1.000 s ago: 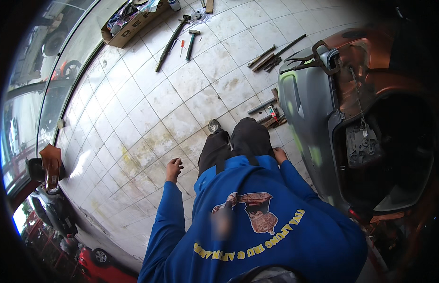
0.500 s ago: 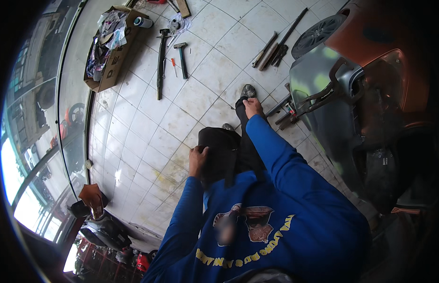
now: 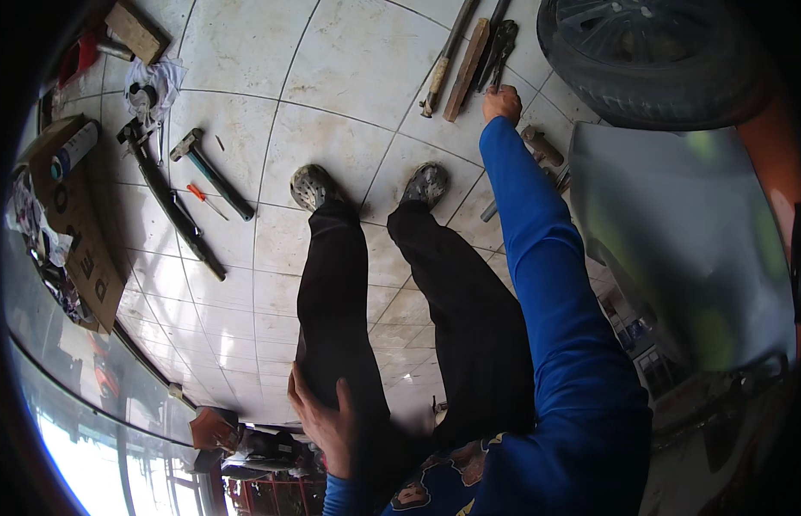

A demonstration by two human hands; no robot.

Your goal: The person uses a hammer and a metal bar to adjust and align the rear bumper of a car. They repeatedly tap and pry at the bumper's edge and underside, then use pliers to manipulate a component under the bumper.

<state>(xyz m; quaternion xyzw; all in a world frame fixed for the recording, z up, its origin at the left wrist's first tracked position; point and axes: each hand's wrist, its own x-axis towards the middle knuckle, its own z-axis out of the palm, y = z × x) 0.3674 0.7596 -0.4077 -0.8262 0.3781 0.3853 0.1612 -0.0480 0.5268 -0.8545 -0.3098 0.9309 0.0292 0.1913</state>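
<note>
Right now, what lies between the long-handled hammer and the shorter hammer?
Head view: an orange-handled screwdriver lies between the long-handled hammer and the shorter hammer; nearer their heads lies a slim silver tool, kind unclear.

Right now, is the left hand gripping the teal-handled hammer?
No: the left hand rests spread on the black trousers, while the teal-handled hammer lies apart on the tiled floor.
</note>
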